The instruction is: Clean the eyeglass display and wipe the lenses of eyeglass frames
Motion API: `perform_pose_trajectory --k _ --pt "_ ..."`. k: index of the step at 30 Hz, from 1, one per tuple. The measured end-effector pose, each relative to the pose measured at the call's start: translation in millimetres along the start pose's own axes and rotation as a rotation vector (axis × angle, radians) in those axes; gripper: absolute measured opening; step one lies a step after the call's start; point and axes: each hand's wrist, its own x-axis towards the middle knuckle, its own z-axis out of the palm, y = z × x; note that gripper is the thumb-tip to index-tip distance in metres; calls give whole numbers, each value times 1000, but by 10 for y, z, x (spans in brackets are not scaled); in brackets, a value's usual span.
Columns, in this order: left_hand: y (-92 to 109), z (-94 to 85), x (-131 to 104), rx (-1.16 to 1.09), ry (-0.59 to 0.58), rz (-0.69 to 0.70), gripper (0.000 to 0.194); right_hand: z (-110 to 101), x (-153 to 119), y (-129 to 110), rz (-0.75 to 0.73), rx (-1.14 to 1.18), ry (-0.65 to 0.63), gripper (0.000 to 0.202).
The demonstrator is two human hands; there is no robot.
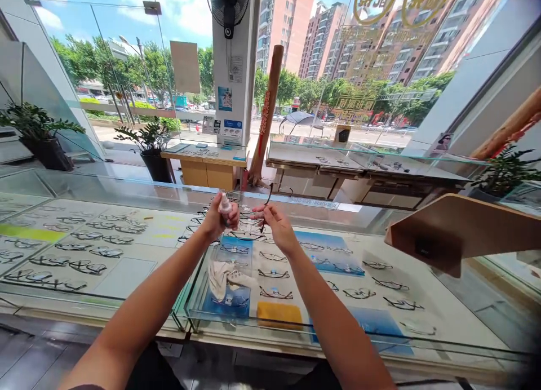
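Above the glass display counter, my left hand [218,218] is wrapped round a small whitish bottle [225,204], its top poking up past the fingers. Close by on the right, my right hand [275,224] pinches a dark pair of glasses [269,195] by its frame; the lenses are hard to make out. A crumpled cream cloth [222,278] lies on the counter below my left hand. The yellow cloth or pad [279,315] is nearer the front edge. Rows of glasses [274,274] show through the glass top.
The glass counter [127,317] runs across the front. A brown wooden board or stand [456,232] rises on the right. Potted plants [154,147], a wooden cabinet [207,173], a leaning wooden post [267,108] and another display case [359,164] are beyond.
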Motion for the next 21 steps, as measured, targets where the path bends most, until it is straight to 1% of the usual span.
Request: perform_pose_trajectory --k 3,5,7,9,12,14,17,21 --pt "39 36 0 -65 -57 -58 93 60 -100 105 24 20 -65 60" --pt "47 37 2 -92 -104 -101 94 58 -135 134 29 32 -61 59" --pt "26 37 9 -88 -123 -117 94 51 -153 134 43 59 -54 58" --pt "-27 44 23 -21 -73 -88 92 56 -170 111 67 104 -68 55" --pt "-130 67 47 188 85 5 88 93 -209 59 102 183 -131 51" --pt "-178 85 52 320 150 47 87 130 -236 31 118 233 -169 50" --pt "-198 110 42 421 165 62 85 182 -265 14 129 286 -203 48" --pt "-185 137 25 418 173 37 84 213 -275 18 123 323 -228 47"
